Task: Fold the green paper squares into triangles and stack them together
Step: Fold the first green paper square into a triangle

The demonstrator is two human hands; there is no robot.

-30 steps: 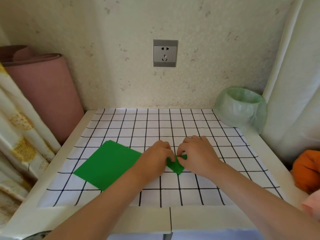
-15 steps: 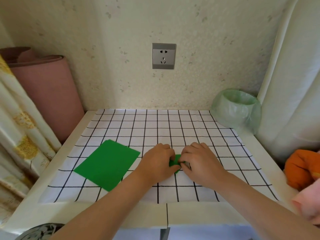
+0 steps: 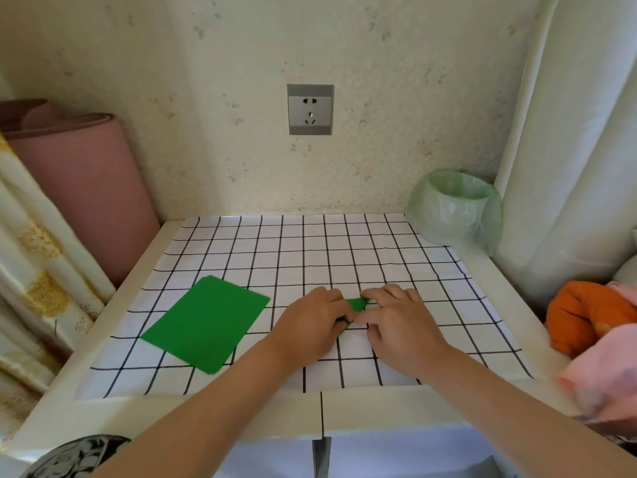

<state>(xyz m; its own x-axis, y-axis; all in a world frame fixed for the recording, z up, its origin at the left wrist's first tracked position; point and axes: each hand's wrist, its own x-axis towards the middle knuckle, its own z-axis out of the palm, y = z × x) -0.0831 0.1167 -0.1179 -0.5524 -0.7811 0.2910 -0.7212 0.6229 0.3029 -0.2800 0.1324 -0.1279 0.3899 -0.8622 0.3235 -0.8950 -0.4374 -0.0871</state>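
From the head camera, looking down: both hands are together at the middle of the checked mat (image 3: 344,250), working one small folded green piece (image 3: 357,303). The left hand (image 3: 310,327) has its fingers curled in, tips bunched on the piece's near-left corner, where a sliver of green peeks out under them. The right hand (image 3: 403,327) comes in from the other side, fingers bent, fingertips (image 3: 369,298) on the piece's far edge and the thumb tucked low; it looks like a pinch, though the knuckles hide the actual contact. Only a small wedge of green shows between the two hands, lying low on the mat.

Just to the left, apart from the hands, lies the flat green sheet (image 3: 206,322), set at a slant on the grid.

At the back right corner of the white table (image 3: 482,405) sits a bin lined with a pale green bag (image 3: 455,208). A wall socket (image 3: 310,109) is straight ahead, a pink roll (image 3: 82,188) leans at the left, and orange cloth (image 3: 582,315) is heaped at the right.
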